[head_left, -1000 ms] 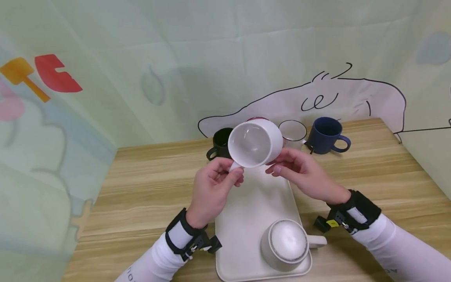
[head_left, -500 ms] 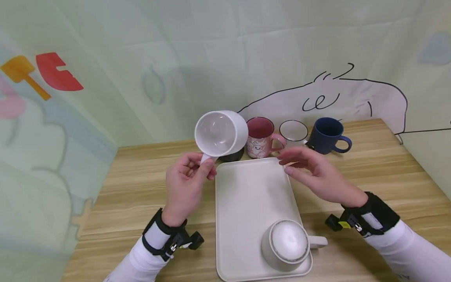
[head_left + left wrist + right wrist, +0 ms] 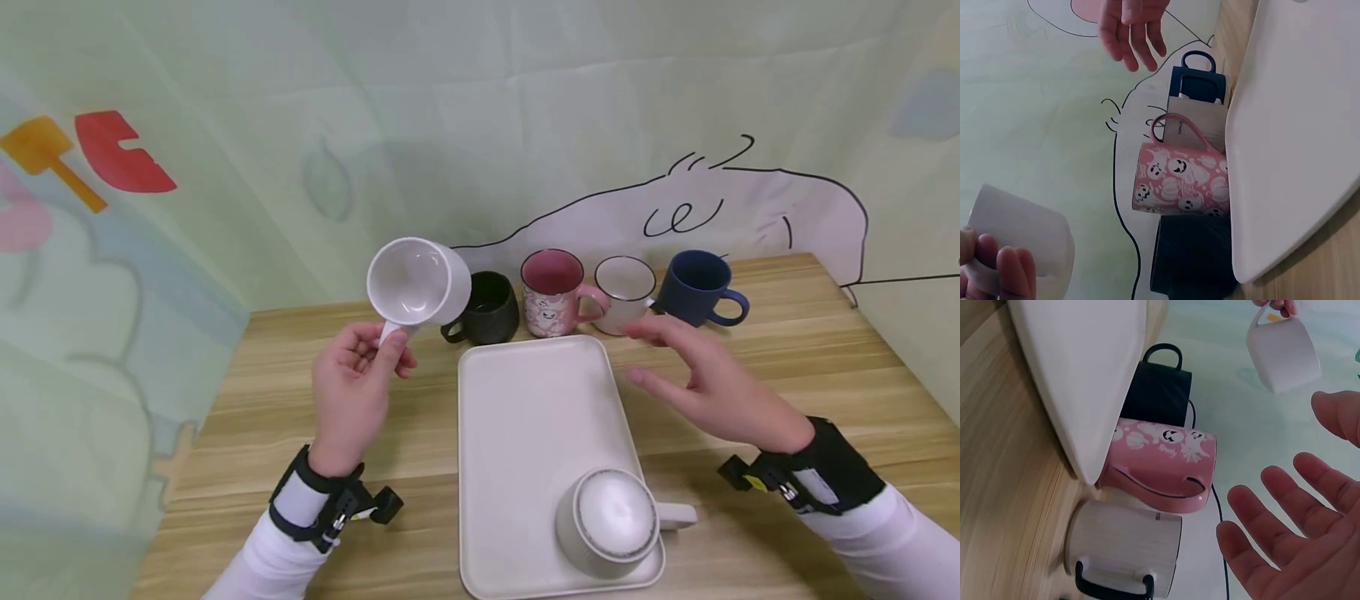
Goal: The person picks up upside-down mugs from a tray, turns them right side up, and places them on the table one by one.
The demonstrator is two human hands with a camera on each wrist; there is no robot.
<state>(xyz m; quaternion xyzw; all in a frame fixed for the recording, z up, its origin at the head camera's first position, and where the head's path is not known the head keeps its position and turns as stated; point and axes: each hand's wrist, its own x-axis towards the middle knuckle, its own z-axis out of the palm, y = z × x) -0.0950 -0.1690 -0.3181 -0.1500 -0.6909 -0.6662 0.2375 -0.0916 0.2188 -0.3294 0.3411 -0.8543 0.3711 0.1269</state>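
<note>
My left hand [image 3: 352,400] pinches the handle of a white mug [image 3: 442,287], which is held up in the air with its mouth tilted toward the head camera. The same white mug [image 3: 1019,234] shows at the lower left of the left wrist view. Behind and to the right of it, a dark green mug [image 3: 491,321] stands on the table. My right hand [image 3: 720,387] hovers to the right of the tray with its fingers spread and nothing in them. Nearest to it is a white mug with a dark rim [image 3: 622,292]; the fingertips partly overlap it in the head view.
An off-white tray [image 3: 540,400] lies on the wooden table [image 3: 420,500]. An upside-down whitish mug [image 3: 603,533] sits on its near right corner, handle over the edge. A pink patterned mug [image 3: 551,304] and a blue mug [image 3: 692,292] stand in the back row, before a printed cloth [image 3: 337,108].
The white mug has moved left with my left hand, away from my right hand. My right hand has let go of it, drawn off to the right and spread its fingers.
</note>
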